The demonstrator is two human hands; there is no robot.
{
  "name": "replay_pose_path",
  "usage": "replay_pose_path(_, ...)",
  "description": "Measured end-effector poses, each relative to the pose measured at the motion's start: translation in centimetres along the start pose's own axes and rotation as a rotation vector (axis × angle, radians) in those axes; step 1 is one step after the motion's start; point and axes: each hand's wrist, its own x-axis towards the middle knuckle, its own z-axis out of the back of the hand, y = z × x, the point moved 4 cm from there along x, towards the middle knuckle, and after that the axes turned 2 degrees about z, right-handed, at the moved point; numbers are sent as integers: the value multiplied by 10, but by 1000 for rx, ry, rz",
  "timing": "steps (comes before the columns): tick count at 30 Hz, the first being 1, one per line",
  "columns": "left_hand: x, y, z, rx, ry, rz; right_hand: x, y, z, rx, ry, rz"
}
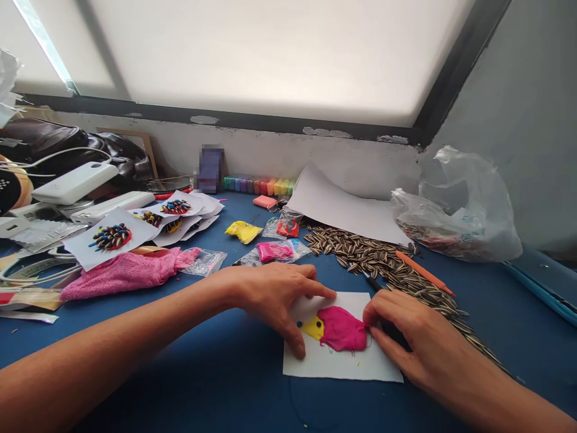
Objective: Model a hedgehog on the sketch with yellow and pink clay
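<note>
A white sheet of paper (383, 365) lies on the blue table, with a hedgehog-like shape on it. The body is flattened pink modelling clay (342, 329); the pointed head is yellow clay (312, 328) with two dark dots. My left hand (279, 300) rests on the paper's left part, thumb and forefinger apart around the yellow head. At the body's right edge, my right hand (406, 334) pinches the pink clay between thumb and forefinger. A thin dark stick (372, 281) shows just behind my right hand; its other end is hidden.
Sunflower seeds (360, 249) are heaped beyond the paper, with an orange pencil-like stick (426, 273) on them. Bagged yellow clay (243, 231) and bagged pink clay (274, 251) lie behind. Finished seed pictures (112, 237), a pink cloth (126, 273) and a plastic bag (460, 210) flank them.
</note>
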Motion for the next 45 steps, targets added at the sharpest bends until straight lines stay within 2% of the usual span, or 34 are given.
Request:
replay_pose_path(5,0,0,0,10,1,4,0,-3,-3,19,-41,-13)
replay_pose_path(11,-1,0,0,21,3,9,0,0,-6,-22,39,-41)
replay_pose_path(20,-1,-1,0,16,-1,10,-4,-4,0,76,46,-12)
replay_pose_path(26,-1,-1,0,14,11,19,-10,-4,3,100,-18,44)
replay_pose_path(33,-1,-1,-1,30,6,21,-6,-2,-1,13,-13,-9)
replay_pose_path(40,-3,-5,0,47,5,13,-17,2,-5,-61,-125,21)
replay_pose_path(45,-5,-10,1,91,-4,15,-20,7,0,-121,-201,73)
